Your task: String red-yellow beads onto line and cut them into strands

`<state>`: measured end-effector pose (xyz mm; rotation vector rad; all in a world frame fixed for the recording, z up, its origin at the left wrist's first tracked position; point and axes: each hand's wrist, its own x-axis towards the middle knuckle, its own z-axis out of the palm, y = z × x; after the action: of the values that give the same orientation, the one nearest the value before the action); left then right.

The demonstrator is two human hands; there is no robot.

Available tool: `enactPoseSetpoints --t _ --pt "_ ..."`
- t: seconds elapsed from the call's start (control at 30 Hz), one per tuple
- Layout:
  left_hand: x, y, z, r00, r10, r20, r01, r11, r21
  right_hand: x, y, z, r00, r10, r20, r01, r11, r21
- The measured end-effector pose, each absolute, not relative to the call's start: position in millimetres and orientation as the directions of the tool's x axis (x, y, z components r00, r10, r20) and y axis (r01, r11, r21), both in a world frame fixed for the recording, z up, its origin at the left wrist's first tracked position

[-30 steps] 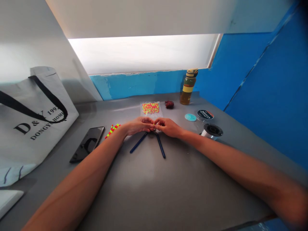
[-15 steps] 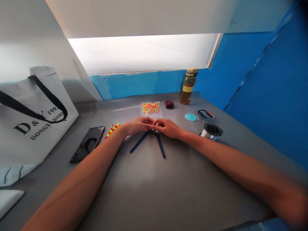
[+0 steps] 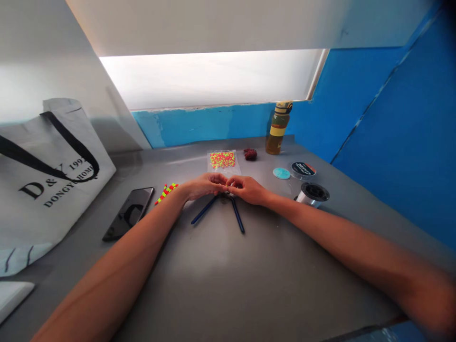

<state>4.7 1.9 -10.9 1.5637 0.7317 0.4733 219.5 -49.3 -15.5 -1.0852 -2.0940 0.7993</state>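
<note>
Head view: what's between the hands?

Two dark blue rods [image 3: 217, 212], splayed in a V on the table [image 3: 228, 285], their upper ends meeting just under the fingers.

And the grip?

Narrow on both sides. The left hand [image 3: 203, 186] and right hand [image 3: 248, 190] come together at the fingertips [image 3: 223, 182], right above the rods; anything pinched there is too small to tell.

What's around them?

A bag of neon beads [image 3: 223, 161] just beyond, striped sticks [image 3: 166, 193] and a phone [image 3: 128, 213] to the left, a spool [image 3: 312, 194] to the right, and a bottle [image 3: 278, 128] at the back.
</note>
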Motion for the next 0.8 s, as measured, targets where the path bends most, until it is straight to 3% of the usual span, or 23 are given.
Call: enactPoseSetpoints --t 0.8 --pt "2.1 -0.2 -9.5 0.719 0.678 -0.156 0.183 0.032 0.983 219.9 -49.5 -16.2 -0.483 0.845 0.228 0.489 0.477 -0.730"
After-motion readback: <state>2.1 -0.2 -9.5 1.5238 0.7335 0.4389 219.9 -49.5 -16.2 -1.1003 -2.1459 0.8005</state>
